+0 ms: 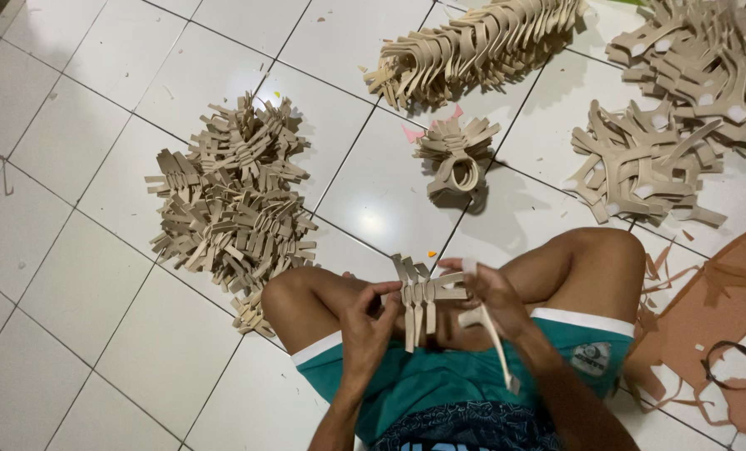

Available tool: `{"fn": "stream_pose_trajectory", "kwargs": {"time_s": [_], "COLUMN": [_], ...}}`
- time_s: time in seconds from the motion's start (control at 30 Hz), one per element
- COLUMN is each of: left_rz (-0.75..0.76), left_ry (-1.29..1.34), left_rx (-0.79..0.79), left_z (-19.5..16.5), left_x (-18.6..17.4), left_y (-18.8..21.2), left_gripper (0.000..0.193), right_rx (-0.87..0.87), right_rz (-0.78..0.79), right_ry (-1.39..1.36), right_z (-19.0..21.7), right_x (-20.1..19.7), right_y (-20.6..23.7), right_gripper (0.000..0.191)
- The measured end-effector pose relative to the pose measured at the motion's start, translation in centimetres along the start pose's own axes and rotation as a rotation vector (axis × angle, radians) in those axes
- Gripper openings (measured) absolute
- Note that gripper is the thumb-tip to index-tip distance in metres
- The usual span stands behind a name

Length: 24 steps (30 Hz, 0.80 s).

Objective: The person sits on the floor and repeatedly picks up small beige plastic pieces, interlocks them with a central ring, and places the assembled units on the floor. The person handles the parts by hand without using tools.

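I sit cross-legged on a white tiled floor. My left hand [368, 324] pinches a small bundle of beige cut strap pieces [419, 294] held over my lap. My right hand [495, 296] grips the other side of that bundle, and a single long beige strip [496, 342] hangs down from it over my teal shorts. The bundle's prongs stick up and down between both hands.
A big heap of finished beige bundles [231, 200] lies on the floor at left. A small looped bundle [456, 159] sits ahead. More piles of beige pieces lie at top centre [481, 42] and top right [682, 108]. Brown scrap sheet [723, 334] lies at right.
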<state>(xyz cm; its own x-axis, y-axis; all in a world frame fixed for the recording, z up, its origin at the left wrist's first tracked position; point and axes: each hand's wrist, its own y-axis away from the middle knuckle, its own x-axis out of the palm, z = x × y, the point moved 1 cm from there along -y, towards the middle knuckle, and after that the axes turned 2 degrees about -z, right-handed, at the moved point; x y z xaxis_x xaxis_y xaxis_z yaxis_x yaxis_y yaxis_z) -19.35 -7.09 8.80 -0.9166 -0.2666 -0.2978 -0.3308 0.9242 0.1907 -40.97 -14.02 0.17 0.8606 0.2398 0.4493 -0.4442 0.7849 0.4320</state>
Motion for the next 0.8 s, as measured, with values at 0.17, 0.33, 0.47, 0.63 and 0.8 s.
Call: {"fn": "stream_pose_trajectory", "kwargs": {"time_s": [0.17, 0.33, 0.47, 0.63, 0.8], "left_rz": [0.085, 0.035, 0.024, 0.057, 0.096], "left_ry": [-0.058, -0.096, -0.122, 0.534, 0.646], "left_rx": [-0.010, 0.202, 0.058, -0.050, -0.010], "left_z": [-0.7, -1.0, 0.2, 2.4, 2.8], "left_x": [-0.4, 0.4, 0.7, 1.3, 6.1], "left_y": [-0.4, -0.3, -0.6, -1.7, 0.0], "left_gripper": [0.019, 0.017, 0.020, 0.052, 0.057], "right_rx": [-0.144, -0.114, -0.127, -0.173, -0.333], "right_rz": [0.136, 0.111, 0.141, -0.161, -0.470], "right_ry": [0.411, 0.436, 0.371, 0.292, 0.170], "right_z": [1.3, 0.2, 0.1, 0.0, -1.1], "right_x": [0.5, 1.9, 1.6, 2.0, 3.8], "right_y": [-0.2, -0.4, -0.6, -0.4, -0.2], "right_gripper": [0.045, 0.022, 0.018, 0.018, 0.019]}}
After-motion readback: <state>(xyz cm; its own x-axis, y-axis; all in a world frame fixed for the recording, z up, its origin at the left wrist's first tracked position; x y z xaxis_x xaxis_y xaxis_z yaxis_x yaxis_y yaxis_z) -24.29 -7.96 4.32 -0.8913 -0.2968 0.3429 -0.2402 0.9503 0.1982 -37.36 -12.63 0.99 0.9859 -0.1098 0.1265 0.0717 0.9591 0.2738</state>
